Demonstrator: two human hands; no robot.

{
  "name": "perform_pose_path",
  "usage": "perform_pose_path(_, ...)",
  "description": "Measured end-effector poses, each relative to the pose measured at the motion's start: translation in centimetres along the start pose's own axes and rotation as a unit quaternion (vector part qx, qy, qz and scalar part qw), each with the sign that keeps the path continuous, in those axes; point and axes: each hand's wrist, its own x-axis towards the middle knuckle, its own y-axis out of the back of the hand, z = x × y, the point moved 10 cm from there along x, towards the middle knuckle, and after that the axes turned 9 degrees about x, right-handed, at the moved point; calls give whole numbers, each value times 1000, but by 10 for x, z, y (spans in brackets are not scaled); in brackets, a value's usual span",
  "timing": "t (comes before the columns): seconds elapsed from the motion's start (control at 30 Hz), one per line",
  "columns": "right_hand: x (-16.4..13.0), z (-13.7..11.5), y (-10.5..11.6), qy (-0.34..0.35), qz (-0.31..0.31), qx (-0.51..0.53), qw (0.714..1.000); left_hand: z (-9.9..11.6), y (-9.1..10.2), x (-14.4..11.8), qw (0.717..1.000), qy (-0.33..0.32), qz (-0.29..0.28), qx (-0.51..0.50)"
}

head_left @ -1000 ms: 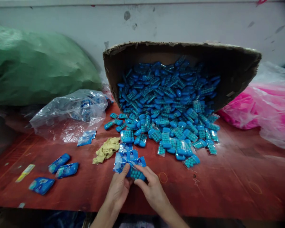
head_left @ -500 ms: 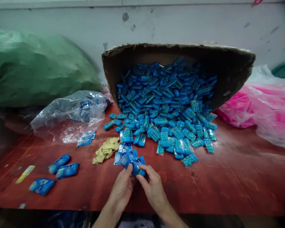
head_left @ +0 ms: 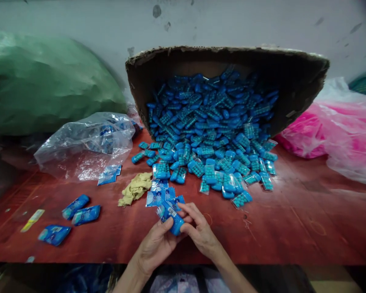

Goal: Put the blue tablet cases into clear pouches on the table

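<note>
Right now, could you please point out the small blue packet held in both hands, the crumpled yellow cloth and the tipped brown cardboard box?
small blue packet [head_left: 172, 217], head view, middle of its wrapper.
crumpled yellow cloth [head_left: 136, 188], head view, centre folds.
tipped brown cardboard box [head_left: 295, 81], head view, inner right wall.

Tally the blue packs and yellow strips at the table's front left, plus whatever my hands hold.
Blue wrapped plastic packs lying front left: 3
Flat yellow strip: 1
Blue plastic pack held by left hand and right hand: 1
Total: 5
</note>
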Motion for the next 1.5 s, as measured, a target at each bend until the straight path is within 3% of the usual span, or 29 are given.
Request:
perform_pose_path(0.2, -3, -4, 2, 17, 9, -27, 999, -9, -2, -2, 998, -26, 28, -40)
perform_pose_path(0.5, -9, 7, 7, 55, 79, -86, 992, -12, 1, 0, 988, -26, 150, 10)
perform_pose_path(0.7, -3, 17, 11, -14, 93, -12, 995, -3, -1, 0, 990, -29, 133, -23)
perform_pose_path(0.9, -9, 17, 14, 0, 147, -12, 989, -11, 7, 0, 988, -51, 148, -1)
perform_pose_path(1.03, -10, 23, 18, -20, 172, 9, 985, -17, 1, 0, 990, -32, 135, 11)
perform_pose_path(1.17, -4, 32, 20, -56, 152, 110, 981, -15, 3, -2, 990, 13, 118, 72)
perform_pose_path(1.3, 2, 25, 9, -64, 75, 134, 986, -4, 18, -5, 981, -12, 154, 119)
perform_pose_path(1.4, 2, 13, 1, -32, 38, 63, 997, -3, 21, -5, 980, -27, 167, 101)
perform_pose_path(1.5, -3, 4, -4, 34, 61, -58, 996, -3, 23, -6, 978, -59, 187, 75)
